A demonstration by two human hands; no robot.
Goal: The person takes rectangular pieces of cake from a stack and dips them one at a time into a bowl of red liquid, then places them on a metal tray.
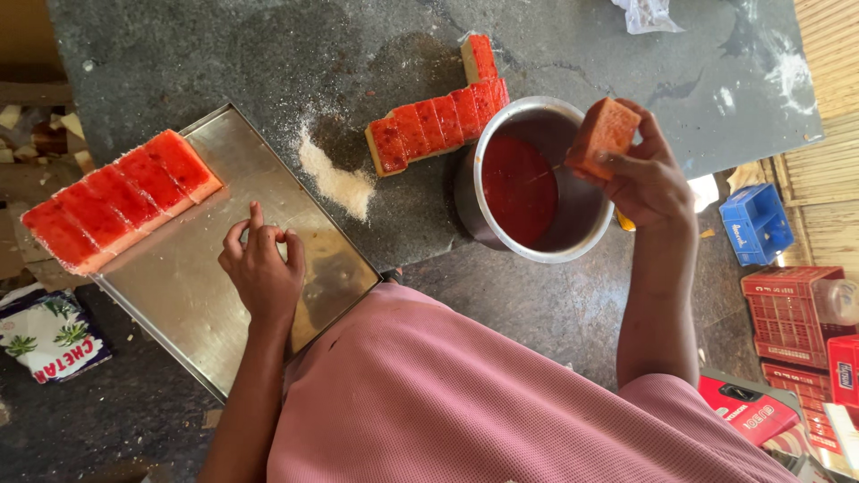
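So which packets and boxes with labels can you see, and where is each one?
Printed bag: lower left beside the steel tray, white and dark with green palm pictures and red lettering.
Blue crate: right, on the floor, small, white label.
Red crates: lower right, stacked, slatted.
Red flat pack: bottom right, rectangular, white lettering.
Clear plastic wrapper: top edge, crumpled.

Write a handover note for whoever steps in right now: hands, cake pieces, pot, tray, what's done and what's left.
Right hand: holds one cake piece over the pot of red syrup.
Left hand: holds nothing, rests on the steel tray.
Done: a row of red-topped pieces lies on the tray's far edge.
Left: an L-shaped row of pieces lies on the stone counter beside the pot, not yet on the tray. A heap of white powder lies between tray and row.
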